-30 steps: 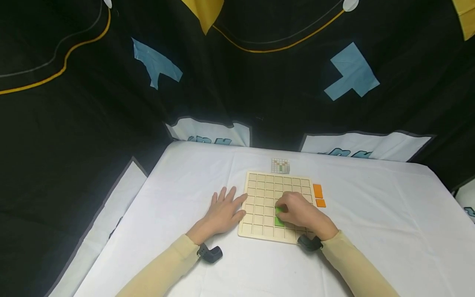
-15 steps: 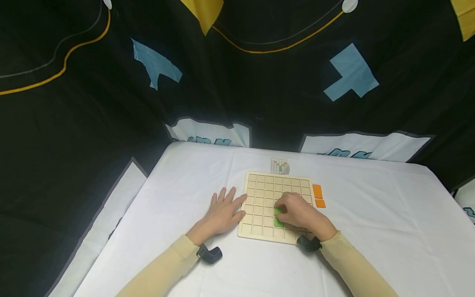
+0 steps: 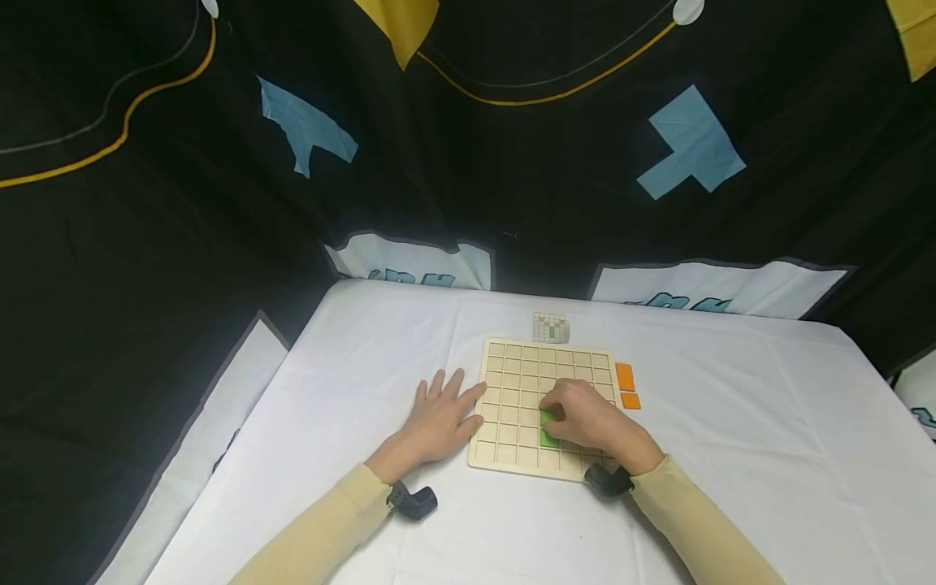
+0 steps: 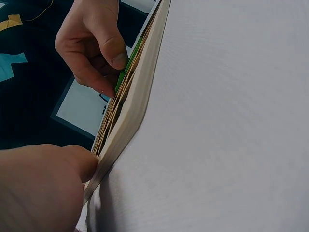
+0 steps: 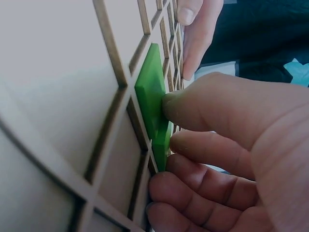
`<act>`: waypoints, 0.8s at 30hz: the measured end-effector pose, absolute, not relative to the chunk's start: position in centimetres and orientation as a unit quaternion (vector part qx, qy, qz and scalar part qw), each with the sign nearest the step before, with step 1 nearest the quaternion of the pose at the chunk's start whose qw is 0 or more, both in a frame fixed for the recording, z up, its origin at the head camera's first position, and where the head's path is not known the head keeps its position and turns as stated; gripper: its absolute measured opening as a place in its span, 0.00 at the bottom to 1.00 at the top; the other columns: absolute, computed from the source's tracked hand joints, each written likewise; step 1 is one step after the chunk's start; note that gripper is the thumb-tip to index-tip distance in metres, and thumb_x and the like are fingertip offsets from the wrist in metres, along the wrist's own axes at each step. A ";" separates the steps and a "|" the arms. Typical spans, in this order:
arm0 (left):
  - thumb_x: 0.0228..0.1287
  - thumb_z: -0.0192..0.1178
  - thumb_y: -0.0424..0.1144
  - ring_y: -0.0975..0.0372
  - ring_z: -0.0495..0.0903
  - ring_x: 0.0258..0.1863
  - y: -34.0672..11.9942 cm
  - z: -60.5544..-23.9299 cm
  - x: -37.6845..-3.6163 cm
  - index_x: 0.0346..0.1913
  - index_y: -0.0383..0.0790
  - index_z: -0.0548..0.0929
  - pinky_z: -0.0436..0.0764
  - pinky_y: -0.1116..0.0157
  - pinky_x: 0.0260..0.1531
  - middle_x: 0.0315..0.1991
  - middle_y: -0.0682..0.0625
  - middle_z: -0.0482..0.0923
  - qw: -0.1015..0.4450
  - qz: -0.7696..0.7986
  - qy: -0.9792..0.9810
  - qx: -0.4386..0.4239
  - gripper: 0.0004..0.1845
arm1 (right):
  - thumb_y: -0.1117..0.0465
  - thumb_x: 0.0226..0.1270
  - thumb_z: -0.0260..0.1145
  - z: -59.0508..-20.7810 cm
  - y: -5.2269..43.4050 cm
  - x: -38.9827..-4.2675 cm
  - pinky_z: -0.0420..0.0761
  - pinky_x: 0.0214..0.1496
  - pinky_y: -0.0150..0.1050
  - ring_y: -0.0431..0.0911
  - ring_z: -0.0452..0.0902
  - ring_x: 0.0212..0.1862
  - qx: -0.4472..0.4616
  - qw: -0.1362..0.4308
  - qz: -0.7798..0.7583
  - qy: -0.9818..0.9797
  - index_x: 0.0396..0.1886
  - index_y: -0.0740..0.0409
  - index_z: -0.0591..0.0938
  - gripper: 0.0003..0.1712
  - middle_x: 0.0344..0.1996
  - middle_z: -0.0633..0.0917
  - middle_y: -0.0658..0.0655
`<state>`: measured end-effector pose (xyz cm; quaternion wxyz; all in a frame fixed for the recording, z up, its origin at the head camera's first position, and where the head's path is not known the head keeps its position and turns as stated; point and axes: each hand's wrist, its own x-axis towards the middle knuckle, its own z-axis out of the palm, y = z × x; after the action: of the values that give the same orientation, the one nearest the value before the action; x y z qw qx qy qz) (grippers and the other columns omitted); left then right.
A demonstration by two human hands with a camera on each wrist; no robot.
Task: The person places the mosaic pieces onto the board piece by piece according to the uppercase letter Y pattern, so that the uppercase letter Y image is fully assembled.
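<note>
On the smooth white tablecloth (image 3: 504, 528), the left hand (image 3: 435, 422) lay spread, its thumb at the left edge of a pale, square, gridded board (image 3: 508, 418), apparently wooden. Over that grid, well apart from the left hand, the right hand (image 3: 585, 410) pinched what looked like two flat green tiles (image 5: 150, 87) in curled fingers. Seating them seemed the step in hand; the next move appeared to call for squaring them up before letting go. Two flat orange tiles (image 3: 625, 377) lay just right of the board; beyond it, a small printed grid card (image 3: 552, 327).

Behind: black curtain (image 3: 497, 179) | On it: blue patches (image 3: 698, 142), yellow patches (image 3: 404, 28), orange line (image 3: 504, 103) | Below: creased white tablecloth (image 3: 738, 422)
</note>
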<state>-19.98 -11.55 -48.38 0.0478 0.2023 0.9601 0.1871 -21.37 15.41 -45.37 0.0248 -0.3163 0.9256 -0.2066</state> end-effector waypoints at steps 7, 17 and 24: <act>0.76 0.51 0.52 0.31 0.49 0.79 -11.5 -48.3 -19.9 0.76 0.49 0.68 0.50 0.29 0.73 0.79 0.32 0.56 0.050 0.187 0.960 0.202 0.29 | 0.68 0.54 0.73 -45.4 15.4 -21.1 0.67 0.34 0.31 0.38 0.65 0.30 -0.316 0.025 -0.203 0.926 0.34 0.58 0.89 0.07 0.23 0.77 0.46; 0.76 0.51 0.51 0.31 0.48 0.79 -11.4 -48.1 -19.9 0.76 0.48 0.68 0.49 0.29 0.73 0.79 0.32 0.56 0.051 0.190 0.960 0.200 0.29 | 0.68 0.55 0.72 -45.7 15.8 -21.5 0.71 0.36 0.32 0.38 0.67 0.31 -0.320 0.013 -0.207 0.925 0.40 0.60 0.91 0.11 0.29 0.83 0.48; 0.77 0.50 0.52 0.31 0.48 0.79 -11.4 -48.1 -20.0 0.77 0.49 0.67 0.48 0.29 0.74 0.80 0.32 0.55 0.053 0.189 0.960 0.201 0.30 | 0.70 0.54 0.70 -45.6 15.6 -21.4 0.69 0.36 0.32 0.38 0.66 0.31 -0.324 0.012 -0.201 0.925 0.38 0.60 0.90 0.11 0.26 0.80 0.48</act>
<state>-19.98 -11.41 -48.12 0.0529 0.2007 0.9598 0.1889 -21.45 15.65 -45.61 0.0125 -0.3235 0.9246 -0.2008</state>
